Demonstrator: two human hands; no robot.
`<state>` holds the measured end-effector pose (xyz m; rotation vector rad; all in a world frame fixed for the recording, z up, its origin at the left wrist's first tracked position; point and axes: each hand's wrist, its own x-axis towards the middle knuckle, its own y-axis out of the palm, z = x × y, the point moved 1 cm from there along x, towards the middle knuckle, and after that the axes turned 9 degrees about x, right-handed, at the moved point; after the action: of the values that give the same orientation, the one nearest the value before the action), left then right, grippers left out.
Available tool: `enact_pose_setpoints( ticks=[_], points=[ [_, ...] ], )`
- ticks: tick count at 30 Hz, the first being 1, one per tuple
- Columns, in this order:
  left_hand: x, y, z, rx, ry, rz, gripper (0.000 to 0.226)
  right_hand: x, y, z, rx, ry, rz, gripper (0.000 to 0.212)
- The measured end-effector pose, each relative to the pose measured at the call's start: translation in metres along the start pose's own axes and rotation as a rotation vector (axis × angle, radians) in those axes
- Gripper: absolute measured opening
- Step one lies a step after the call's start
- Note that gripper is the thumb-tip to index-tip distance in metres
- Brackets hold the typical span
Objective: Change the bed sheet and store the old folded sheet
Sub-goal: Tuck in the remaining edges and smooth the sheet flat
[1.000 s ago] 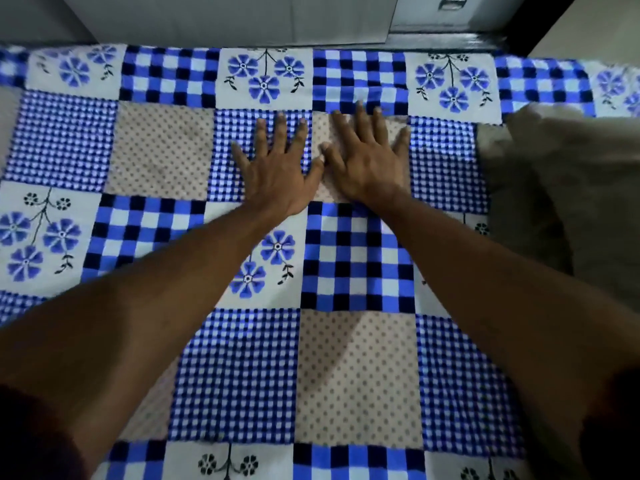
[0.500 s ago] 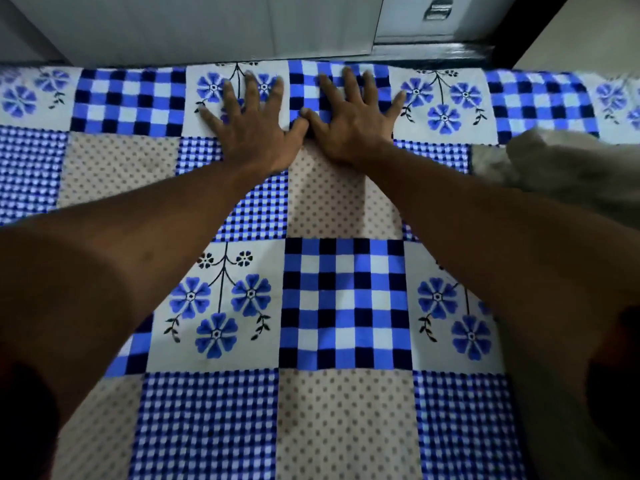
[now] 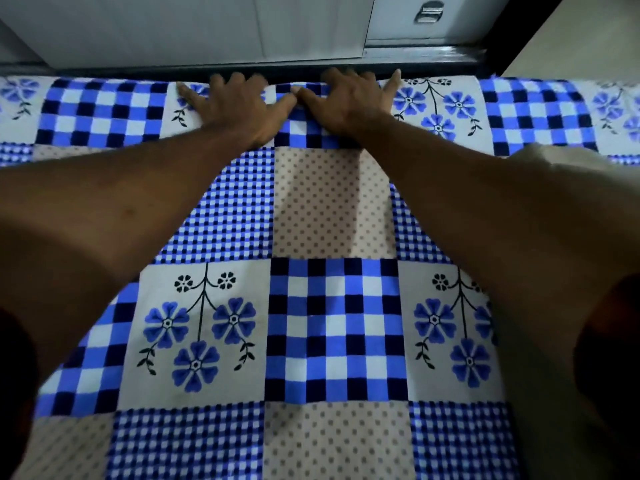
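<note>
A blue, white and beige patchwork bed sheet [image 3: 329, 216] with checks, dots and blue flowers lies spread flat over the bed. My left hand [image 3: 239, 105] and my right hand [image 3: 346, 102] press palm-down on it side by side at the bed's far edge, thumbs nearly touching. Their fingertips reach over that edge into the dark gap and are partly hidden.
A grey-white cabinet front [image 3: 207, 26] with a metal handle [image 3: 429, 12] stands just beyond the far edge, above a dark ledge [image 3: 433, 57]. A beige pillow or bundle [image 3: 561, 161] lies on the sheet at the right, behind my right forearm.
Both hands have slid forward across the sheet from the middle squares to the far edge, staying flat and side by side. The view has followed them forward.
</note>
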<state>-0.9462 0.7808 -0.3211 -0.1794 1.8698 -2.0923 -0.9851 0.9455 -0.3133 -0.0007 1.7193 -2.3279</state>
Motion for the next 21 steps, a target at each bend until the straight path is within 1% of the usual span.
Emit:
enact_pose_setpoints(
  ticks=[3, 5, 6, 9, 11, 14, 16, 19, 20, 21],
  points=[
    [0.001, 0.002, -0.001, 0.013, 0.0, -0.008, 0.082, -0.034, -0.003, 0.005, 0.039, -0.078, -0.189, 0.073],
    [0.001, 0.0, -0.001, 0.015, 0.021, 0.011, 0.085, -0.071, -0.001, 0.0, 0.046, -0.077, -0.261, 0.066],
    [0.002, -0.003, -0.001, 0.014, 0.026, 0.026, 0.088, -0.087, 0.001, -0.01, 0.046, -0.034, -0.25, 0.067],
    [0.003, -0.008, 0.0, 0.017, 0.023, 0.082, 0.094, -0.108, 0.01, -0.045, 0.085, 0.153, -0.127, 0.072],
    [0.003, -0.01, -0.001, 0.018, 0.016, 0.107, 0.097, -0.094, 0.015, -0.058, 0.074, 0.188, -0.113, 0.075],
    [0.001, -0.018, -0.006, 0.016, -0.011, 0.127, 0.096, -0.049, 0.007, -0.057, 0.073, 0.183, -0.134, 0.076],
    [-0.009, -0.021, -0.011, -0.029, 0.003, 0.058, 0.088, -0.016, -0.007, -0.062, 0.051, 0.194, -0.08, 0.079],
    [-0.041, -0.023, -0.02, -0.107, 0.102, -0.142, 0.078, 0.02, -0.03, -0.074, 0.048, 0.276, 0.094, 0.088],
    [-0.055, -0.024, -0.021, -0.145, 0.123, -0.165, 0.075, 0.023, -0.036, -0.073, 0.073, 0.3, 0.104, 0.087],
    [-0.066, -0.025, -0.019, -0.18, 0.132, -0.181, 0.073, 0.021, -0.039, -0.069, 0.101, 0.295, 0.058, 0.081]
  ],
)
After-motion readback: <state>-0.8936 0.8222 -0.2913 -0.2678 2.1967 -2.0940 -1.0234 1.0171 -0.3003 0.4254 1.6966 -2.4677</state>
